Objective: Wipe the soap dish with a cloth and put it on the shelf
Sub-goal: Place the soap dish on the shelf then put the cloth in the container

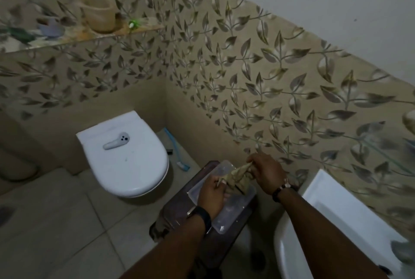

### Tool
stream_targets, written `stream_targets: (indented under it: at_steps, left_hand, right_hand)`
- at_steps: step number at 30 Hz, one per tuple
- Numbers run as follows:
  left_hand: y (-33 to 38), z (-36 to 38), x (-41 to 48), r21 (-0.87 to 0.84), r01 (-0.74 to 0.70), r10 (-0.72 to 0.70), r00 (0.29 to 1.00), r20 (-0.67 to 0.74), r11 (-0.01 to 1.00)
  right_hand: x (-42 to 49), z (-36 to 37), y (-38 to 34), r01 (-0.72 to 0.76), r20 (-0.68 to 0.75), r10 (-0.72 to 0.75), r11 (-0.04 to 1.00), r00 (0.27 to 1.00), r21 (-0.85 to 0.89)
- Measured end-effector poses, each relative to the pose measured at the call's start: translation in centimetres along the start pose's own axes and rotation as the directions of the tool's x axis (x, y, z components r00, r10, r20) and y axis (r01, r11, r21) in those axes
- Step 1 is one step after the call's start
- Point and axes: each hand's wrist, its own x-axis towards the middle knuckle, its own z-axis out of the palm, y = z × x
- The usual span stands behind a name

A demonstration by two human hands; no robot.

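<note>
both hands (238, 179) on cloth (239, 176)

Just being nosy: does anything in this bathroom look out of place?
Yes. A grey handheld controller lies on the closed toilet lid, an odd spot for it. A blue brush lies on the floor beside the toilet. Both hands, left and right, hold a cloth over a clear plastic container.

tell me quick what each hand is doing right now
Left hand: closed on one end of the cloth.
Right hand: closed on the cloth's other end.
</note>
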Motion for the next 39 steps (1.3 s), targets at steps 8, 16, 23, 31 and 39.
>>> stream_targets:
  at_steps: [8,16,23,31,39]
  left_hand:
    - [-5.3,0.0,5.6,-0.102,0.268,-0.276,0.959,-0.071,0.958]
    - [-12.3,0.7,11.9,0.651,0.164,-0.140,0.986,-0.089,0.741]
    - [-14.6,2.0,12.9,0.826,-0.143,-0.036,0.981,0.193,0.545]
    - [-17.3,0.9,14.8,0.913,-0.132,-0.169,0.963,0.210,0.385]
    - [-17.2,1.6,16.3,0.908,-0.163,-0.046,0.980,0.196,0.385]
  right_hand:
    - [7.4,6.7,3.8,0.036,0.228,-0.009,0.993,0.974,-0.115]
    - [11.8,16.8,8.3,-0.117,0.368,0.204,0.963,0.907,-0.245]
    - [9.4,21.9,9.1,0.100,0.673,0.046,0.979,0.738,-0.177]
    - [9.5,23.5,10.6,0.099,0.709,0.169,0.942,0.685,-0.321]
    - [10.1,24.7,9.8,0.164,0.597,0.048,0.941,0.801,-0.295]
